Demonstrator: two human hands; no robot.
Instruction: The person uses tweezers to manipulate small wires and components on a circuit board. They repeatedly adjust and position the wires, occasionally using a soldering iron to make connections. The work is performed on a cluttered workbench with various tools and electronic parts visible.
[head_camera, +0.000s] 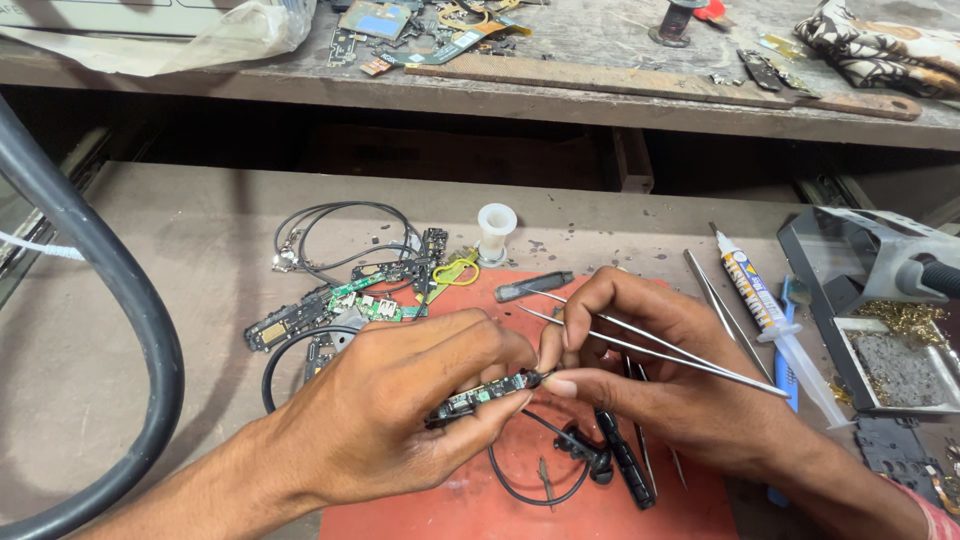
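Pinched between thumb and fingers of the left hand (400, 400) is a small circuit board (480, 395), narrow and dark with green showing, held just above a red mat (520, 510) near the middle of the bench. At far left a thick black hose (120, 290) curves down over the brown table (180, 230). Right of it, on the far side of the left hand, lie black cables (340, 230) and a scatter of loose green and black boards (350, 300), with a white plastic spool (496, 230) beyond. The right hand (660, 370) meets the left at the board's right end, fingertips pressed together there, while long metal tweezers (650, 345) rest across its fingers. Whether the fingertips grip the board itself or a tiny part on it cannot be told. Further right lie a white glue tube (765, 310) and a grey tray (890, 370) holding brass wool. The board looks light, stiff and fragile, best held by its bare edges rather than its parts.
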